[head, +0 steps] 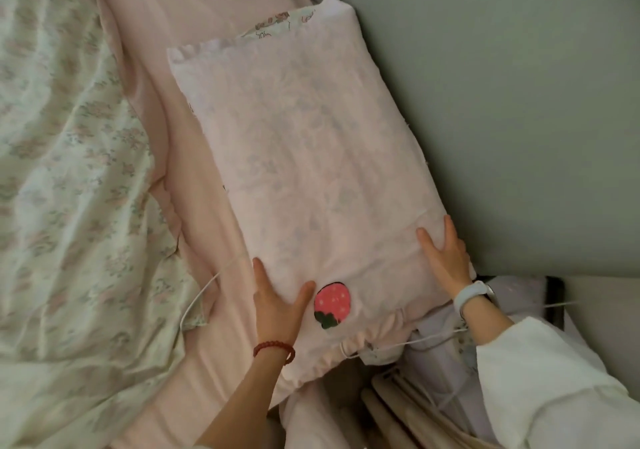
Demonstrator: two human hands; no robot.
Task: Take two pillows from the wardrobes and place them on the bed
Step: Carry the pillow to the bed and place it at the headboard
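The pink pillow [304,171] lies on the bed [214,327] along its headboard edge, long axis running away from the person, both hands at its near end: left hand [277,306] and right hand [446,258] press with spread fingers, seemingly flat.

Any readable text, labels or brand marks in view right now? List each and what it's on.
None readable.
Printed fabric behind the pillow: script-like marks, too blurred to read.
Strawberry patch on the pillow: picture only, no words.
Watch on the right wrist: face not legible.
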